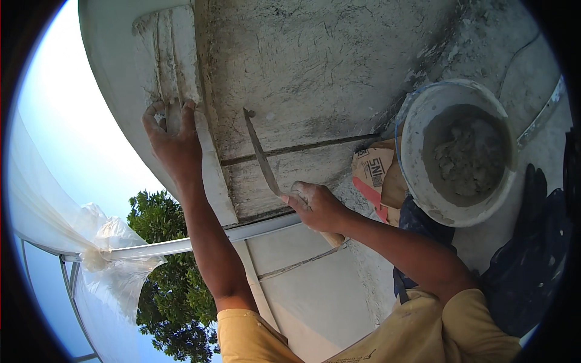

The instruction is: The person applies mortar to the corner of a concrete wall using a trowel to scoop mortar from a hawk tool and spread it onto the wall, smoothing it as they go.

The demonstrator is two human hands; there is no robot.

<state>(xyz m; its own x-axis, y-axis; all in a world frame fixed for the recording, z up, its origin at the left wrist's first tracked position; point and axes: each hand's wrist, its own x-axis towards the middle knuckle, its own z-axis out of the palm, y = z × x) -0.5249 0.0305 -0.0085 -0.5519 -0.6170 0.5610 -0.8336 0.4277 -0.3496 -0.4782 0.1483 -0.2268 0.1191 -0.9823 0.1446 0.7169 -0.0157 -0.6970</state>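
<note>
My left hand is raised and closed round the grip of a plastering float. The float is a long rectangular plate smeared with grey mortar, lying against the smooth pale band along the wall's edge. In front of the rough grey wall, my right hand grips a trowel by its handle. The trowel's thin, mortar-coated blade appears nearly edge-on and points up and left. A wooden handle end sticks out below that fist.
At the right stands a round bucket holding wet grey mortar. A torn brown paper bag lies beside it. A white rail crosses below the wall. Plastic sheeting and a leafy tree are at the left.
</note>
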